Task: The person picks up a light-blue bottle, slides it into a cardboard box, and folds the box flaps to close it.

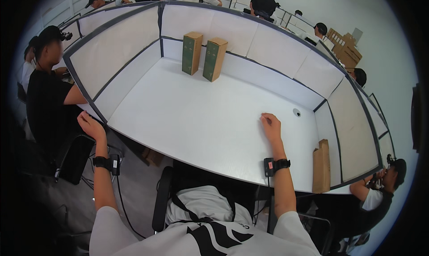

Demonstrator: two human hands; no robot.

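My left hand [91, 125] is raised off the left front corner of a white table [187, 122], near the end of the partition; its fingers are loosely curled together and no object shows in them. Over the right half of the tabletop is my right hand [272, 127], its fingers bent in towards the thumb, with nothing visible in the grip. Two tall cardboard boxes with green sides, a left one [191, 53] and a right one [214, 60], stand upright near the back wall. An upright brown cardboard box [321, 167] with an uneven top stands at the right front edge.
White partition panels with dark edging [285, 51] enclose the back and sides. A round cable grommet [297, 112] sits at the back right. Cabled devices are strapped to both wrists. People sit close by at left [47, 88] and right [375, 195]. A chair armrest [162, 199] is beside me.
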